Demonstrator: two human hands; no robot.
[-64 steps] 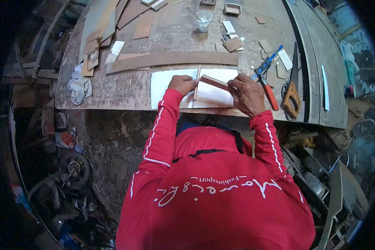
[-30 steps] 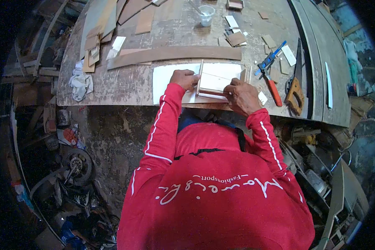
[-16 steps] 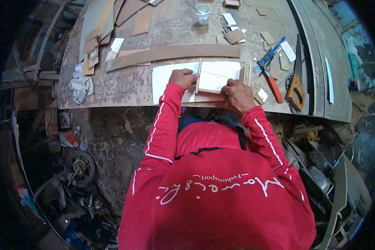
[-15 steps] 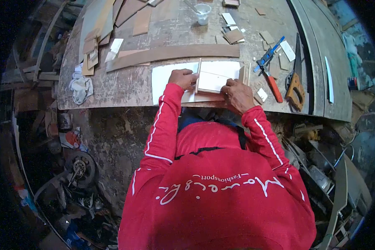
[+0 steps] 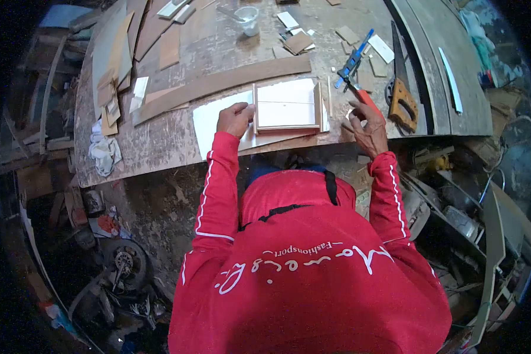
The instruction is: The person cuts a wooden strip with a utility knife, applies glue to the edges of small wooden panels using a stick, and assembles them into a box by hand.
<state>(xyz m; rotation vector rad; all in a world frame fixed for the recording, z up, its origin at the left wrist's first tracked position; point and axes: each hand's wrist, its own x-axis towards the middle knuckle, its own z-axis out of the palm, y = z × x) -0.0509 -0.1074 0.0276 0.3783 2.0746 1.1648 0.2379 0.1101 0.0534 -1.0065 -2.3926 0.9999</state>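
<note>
A small shallow wooden box (image 5: 286,128) with thin wooden sides and a white inner face lies on a white sheet (image 5: 206,127) near the table's front edge. My left hand (image 5: 235,120) is closed at the box's left side, fingertips against that wall. To the right, apart from the box, my right hand (image 5: 369,131) hovers low over the table edge. Its fingers are bent but parted, and I see nothing held in them. A thin wooden strip (image 5: 330,97) lies between the box and this hand. Just beyond the fingers is a clamp with a red handle (image 5: 369,101) and blue bar (image 5: 355,59).
A handsaw (image 5: 402,100) lies at the right. Behind the box stretches a long curved board (image 5: 218,87). Scrap pieces (image 5: 298,41) and a plastic cup (image 5: 247,22) sit farther back. A crumpled cloth (image 5: 104,152) hangs over the left front edge.
My right hand has left the box's right side and moved right, towards the clamp handle. My left hand stays at the box's left side. The camera view has shifted.
</note>
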